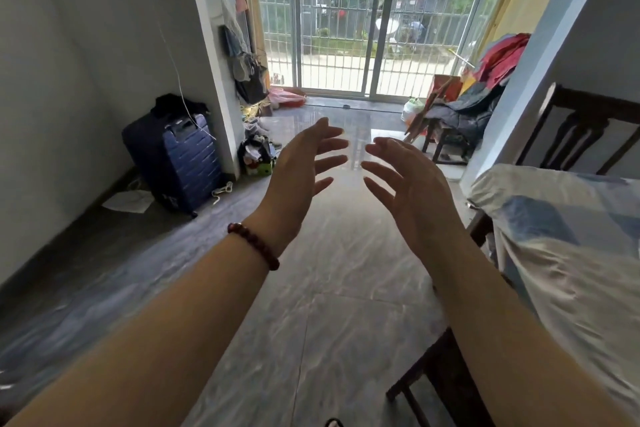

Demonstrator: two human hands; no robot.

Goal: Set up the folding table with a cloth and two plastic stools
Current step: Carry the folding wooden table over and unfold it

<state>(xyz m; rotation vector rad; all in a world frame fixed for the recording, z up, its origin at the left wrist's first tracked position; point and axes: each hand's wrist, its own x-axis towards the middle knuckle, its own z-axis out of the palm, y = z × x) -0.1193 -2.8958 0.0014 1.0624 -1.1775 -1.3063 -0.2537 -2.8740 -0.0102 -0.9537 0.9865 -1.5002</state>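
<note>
Both of my arms reach forward over the grey tiled floor [332, 288]. My left hand [301, 166], with a dark red bead bracelet at the wrist, has its fingers spread and holds nothing. My right hand [405, 180] faces it, a short gap apart, fingers also spread and empty. No folding table, cloth or plastic stools show in this view.
A dark blue suitcase [176, 156] stands by the left wall. A bed with pale bedding [568, 246] and a dark wooden frame [446, 371] lines the right side. A wooden chair piled with clothes [460, 114] stands near the barred glass balcony door [346, 28]. Clutter [258, 156] lies by the pillar.
</note>
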